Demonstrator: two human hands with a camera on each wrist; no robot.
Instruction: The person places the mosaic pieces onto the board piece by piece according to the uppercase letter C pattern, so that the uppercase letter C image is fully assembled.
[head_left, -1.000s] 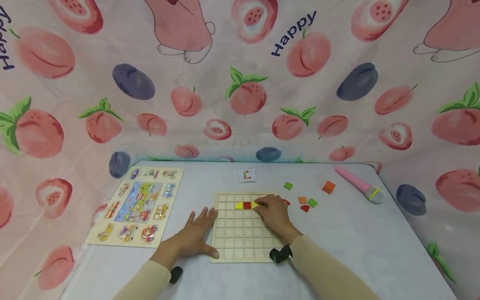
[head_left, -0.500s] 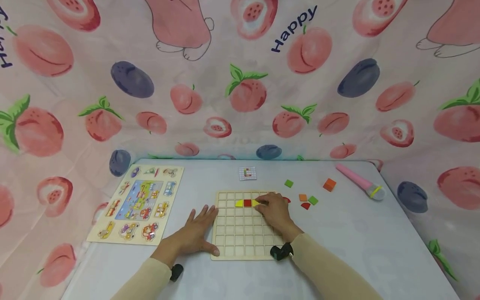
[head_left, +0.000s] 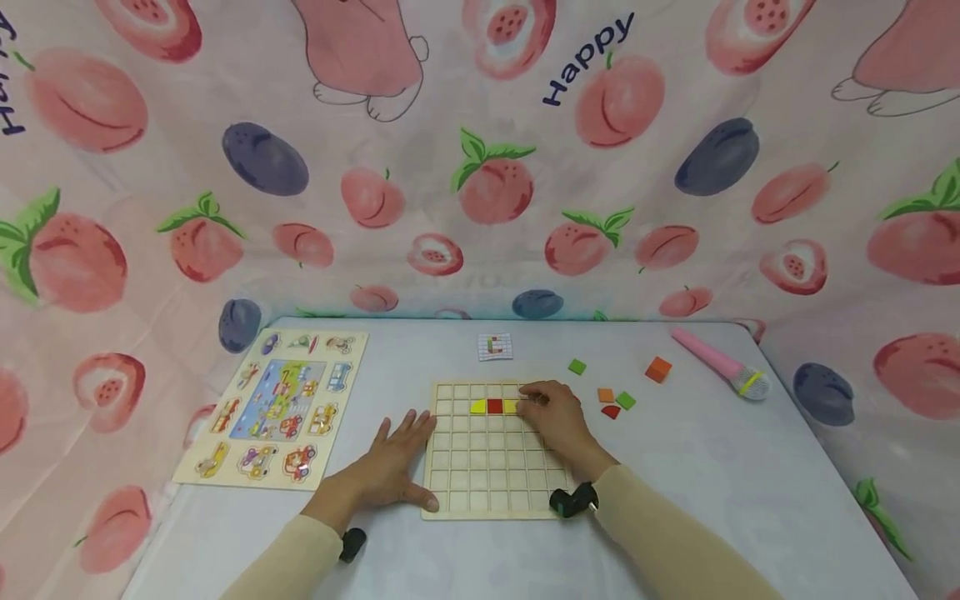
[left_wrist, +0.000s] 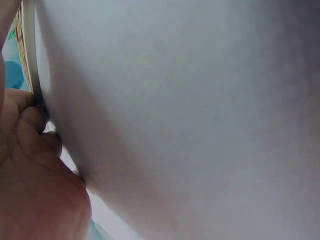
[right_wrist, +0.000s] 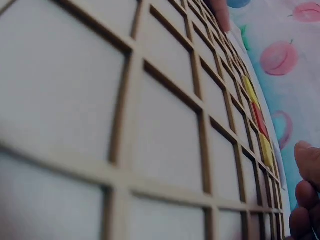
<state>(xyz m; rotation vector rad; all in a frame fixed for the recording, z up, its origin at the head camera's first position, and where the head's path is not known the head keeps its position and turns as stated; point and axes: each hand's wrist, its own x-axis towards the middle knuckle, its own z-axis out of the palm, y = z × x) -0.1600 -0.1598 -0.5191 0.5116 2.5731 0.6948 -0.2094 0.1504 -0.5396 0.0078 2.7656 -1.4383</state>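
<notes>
A wooden grid board (head_left: 480, 479) lies on the table, with a yellow piece (head_left: 478, 407), a red square tile (head_left: 495, 407) and another yellow piece (head_left: 511, 407) side by side in an upper row. My left hand (head_left: 382, 468) rests along the board's left edge, fingers spread and thumb at the lower-left corner. Over the board's upper right is my right hand (head_left: 558, 421), thumb and index finger apart beside the right yellow piece. In the right wrist view, the yellow piece (right_wrist: 265, 150) sits in its cell, and the right fingers (right_wrist: 307, 165) stand off from it.
Behind the board lies a small paper card (head_left: 495, 347) with a coloured pattern. To the right are green tiles (head_left: 577, 367), an orange tile (head_left: 605, 395), a red quarter-round piece (head_left: 611, 412), stacked orange tiles (head_left: 658, 370) and a pink toy microphone (head_left: 720, 363). A vehicle puzzle (head_left: 273, 408) lies left.
My right hand has let go of the right yellow piece and drawn slightly right, showing more of it. It now covers a red piece seen before beyond the hand. My left hand stays put.
</notes>
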